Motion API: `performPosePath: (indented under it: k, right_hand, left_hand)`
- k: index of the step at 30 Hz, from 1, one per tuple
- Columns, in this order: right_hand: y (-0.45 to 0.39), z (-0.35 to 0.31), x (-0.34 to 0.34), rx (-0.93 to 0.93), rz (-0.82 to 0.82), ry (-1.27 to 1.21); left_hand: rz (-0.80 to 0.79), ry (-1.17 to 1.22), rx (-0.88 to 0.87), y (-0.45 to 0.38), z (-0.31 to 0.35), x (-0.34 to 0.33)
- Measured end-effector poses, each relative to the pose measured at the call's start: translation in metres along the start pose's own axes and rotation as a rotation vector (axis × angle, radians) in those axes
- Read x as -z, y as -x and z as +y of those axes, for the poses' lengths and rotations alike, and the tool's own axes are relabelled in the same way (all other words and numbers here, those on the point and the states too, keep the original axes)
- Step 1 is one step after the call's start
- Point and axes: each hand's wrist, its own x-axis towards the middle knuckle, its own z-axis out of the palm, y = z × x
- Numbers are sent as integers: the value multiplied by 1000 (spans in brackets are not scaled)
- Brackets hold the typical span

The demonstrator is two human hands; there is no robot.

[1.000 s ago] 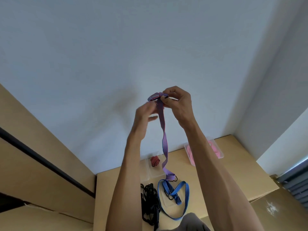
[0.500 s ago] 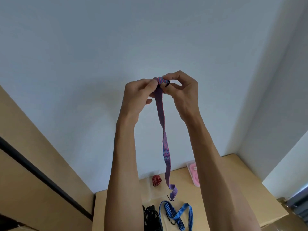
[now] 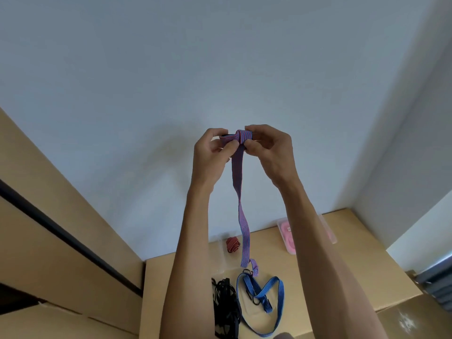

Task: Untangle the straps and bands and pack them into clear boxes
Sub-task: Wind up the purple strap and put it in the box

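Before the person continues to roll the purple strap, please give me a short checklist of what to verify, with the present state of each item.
1. Both hands hold the top of the purple strap: ok. The left hand and right hand pinch the rolled end.
2. The hanging part is free of knots: ok, only a slight twist shows.
3. The lower end with its hook is clear of the blue strap: cannot tell, they look very close.
4. A clear box is ready: cannot tell. The red roll sits in one; its free space is unclear.
5. The black straps are out of the way: ok.
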Motion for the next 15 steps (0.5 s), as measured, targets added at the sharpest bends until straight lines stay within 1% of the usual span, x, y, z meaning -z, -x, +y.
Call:
performPosePath:
  k: [3, 6, 8, 11, 15]
  right_hand:
    - [6, 8, -1, 4, 33, -3]
    - [13, 15, -5, 22, 101, 18]
    - [15, 19, -6, 18, 116, 52]
    - [17, 25, -5, 1, 65, 125]
    - [19, 27, -2, -9, 15, 141]
  left_hand:
    - [-49, 41, 69, 4, -11, -3]
    - [-40, 147, 158, 7, -15, -10]
    - [-30, 209, 219, 9, -20, -13]
    - [15, 311, 274, 10, -29, -13]
    - [-10, 406, 304, 13, -35, -10]
